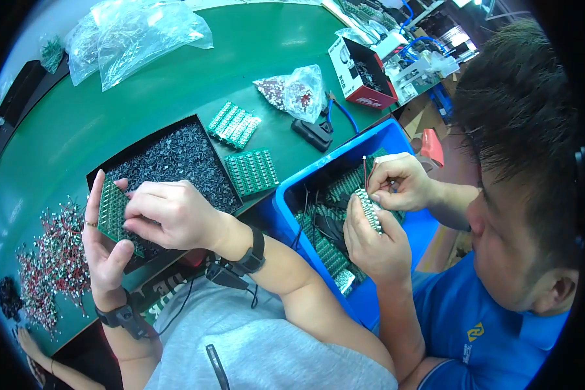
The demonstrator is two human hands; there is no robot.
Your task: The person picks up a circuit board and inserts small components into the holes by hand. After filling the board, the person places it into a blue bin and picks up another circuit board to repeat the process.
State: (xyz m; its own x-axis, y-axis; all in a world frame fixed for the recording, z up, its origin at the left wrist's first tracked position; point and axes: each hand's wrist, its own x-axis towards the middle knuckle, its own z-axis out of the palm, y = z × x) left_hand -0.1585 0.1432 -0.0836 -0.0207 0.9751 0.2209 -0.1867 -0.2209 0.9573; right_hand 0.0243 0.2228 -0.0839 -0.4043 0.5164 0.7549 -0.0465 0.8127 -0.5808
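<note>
A green circuit board panel (112, 209) stands tilted in my left hand (103, 250), gripped by its edges between the thumb and the raised fingers. My right hand (175, 211) reaches across to the panel's face with its fingers pinched together. Whatever those fingertips hold is too small and hidden to make out. Just beyond both hands lies a black tray (213, 146) filled with small dark parts (175, 156). Two more green board panels, one farther back (234, 125) and one nearer (251, 171), rest on the table to the tray's right.
Red-and-white wired connectors (55, 260) are heaped at the left. A co-worker's hands (383, 221) hold a small board with wires above a blue bin (286, 201) of boards. Plastic bags (136, 39), a bag of parts (299, 94) and an open box (364, 71) stand on the green table (260, 39).
</note>
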